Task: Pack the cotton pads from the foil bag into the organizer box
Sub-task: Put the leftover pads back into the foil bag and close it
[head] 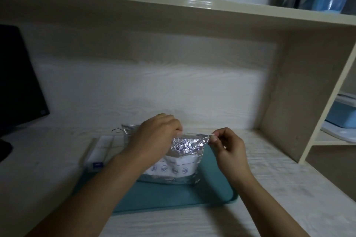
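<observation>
Pale wood-grain surface [269, 188] under a shelf carries a teal tray [163, 198], and on it the foil bag [183, 152] stands with its mouth edge running left to right between the two hands. Just behind and left of the bag lies the clear organizer box [100, 150], nearer the left hand. Left hand [154, 136] fingers curl over the bag's left top, while right hand [227, 146] fingers pinch the right corner, so the opening pull likely goes sideways along that edge.
</observation>
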